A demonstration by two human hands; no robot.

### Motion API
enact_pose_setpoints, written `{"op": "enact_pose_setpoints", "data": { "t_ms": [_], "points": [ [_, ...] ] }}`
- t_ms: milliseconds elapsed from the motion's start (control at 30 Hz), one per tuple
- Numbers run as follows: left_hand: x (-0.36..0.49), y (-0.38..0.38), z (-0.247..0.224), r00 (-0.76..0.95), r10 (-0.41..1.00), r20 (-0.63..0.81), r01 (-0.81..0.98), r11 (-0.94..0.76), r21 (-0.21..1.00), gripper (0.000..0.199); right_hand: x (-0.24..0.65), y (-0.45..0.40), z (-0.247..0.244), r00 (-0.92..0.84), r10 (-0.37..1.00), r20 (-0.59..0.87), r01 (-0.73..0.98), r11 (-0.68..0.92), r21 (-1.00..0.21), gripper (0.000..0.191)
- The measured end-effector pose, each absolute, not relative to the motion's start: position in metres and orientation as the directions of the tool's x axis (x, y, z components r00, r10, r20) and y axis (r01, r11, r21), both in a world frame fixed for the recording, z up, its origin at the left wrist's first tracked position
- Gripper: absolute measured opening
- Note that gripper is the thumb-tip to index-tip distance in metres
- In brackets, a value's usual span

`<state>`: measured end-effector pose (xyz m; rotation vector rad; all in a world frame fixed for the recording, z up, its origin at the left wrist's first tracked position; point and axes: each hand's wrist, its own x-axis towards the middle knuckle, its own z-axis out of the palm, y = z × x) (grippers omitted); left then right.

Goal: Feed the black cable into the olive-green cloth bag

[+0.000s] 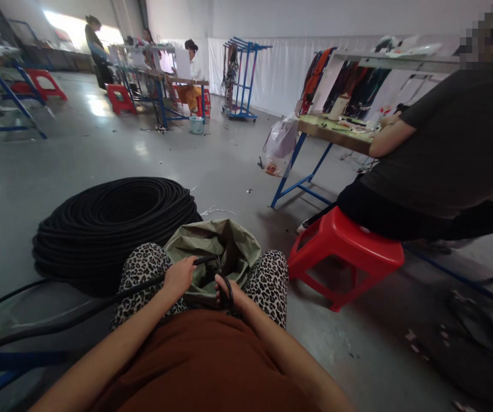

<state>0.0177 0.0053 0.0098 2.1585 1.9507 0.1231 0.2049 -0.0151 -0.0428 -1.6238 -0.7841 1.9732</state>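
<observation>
My left hand (181,277) is closed round a thick black cord (143,284), whose end sticks out to the right over an open sack. The cord trails back to the lower left across my thigh. In my right hand (230,290) is a pair of scissors (228,290) with black handles, the blades pointing up by the cord's end. Whether the blades touch the cord I cannot tell. The olive-green sack (186,237) stands between my knees, its mouth wide; dark contents inside are hard to make out.
A large coil of black cord (100,229) lies on the floor at my left. Close by on the right, a person (452,131) sits on a red stool (345,240) at a workbench (336,133). A plastic bag (281,143) hangs from the bench. Blue racks (246,80) and other workers are farther back.
</observation>
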Motion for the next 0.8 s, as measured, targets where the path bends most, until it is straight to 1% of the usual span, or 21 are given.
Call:
{"op": "enact_pose_setpoints", "data": {
  "t_ms": [133, 367, 600, 800],
  "points": [
    [0.021, 0.005, 0.009, 0.121, 0.989, -0.089, 0.965, -0.097, 0.243, 0.036, 0.206, -0.018, -0.04, -0.215, 0.678, -0.703, 0.037, -0.714, -0.699, 0.043],
    [0.023, 0.003, 0.011, 0.138, 0.985, -0.107, 0.964, -0.108, 0.245, 0.038, 0.206, -0.017, -0.05, -0.233, 0.689, -0.687, 0.054, -0.696, -0.716, 0.039],
    [0.022, 0.002, 0.008, 0.155, 0.982, -0.112, 0.967, -0.127, 0.22, 0.038, 0.208, -0.017, -0.057, -0.255, 0.718, -0.648, 0.085, -0.651, -0.754, 0.037],
    [0.021, 0.002, 0.008, 0.166, 0.981, -0.101, 0.967, -0.142, 0.21, 0.038, 0.211, -0.016, -0.065, -0.254, 0.752, -0.608, 0.151, -0.59, -0.793, 0.037]
  ]
}}
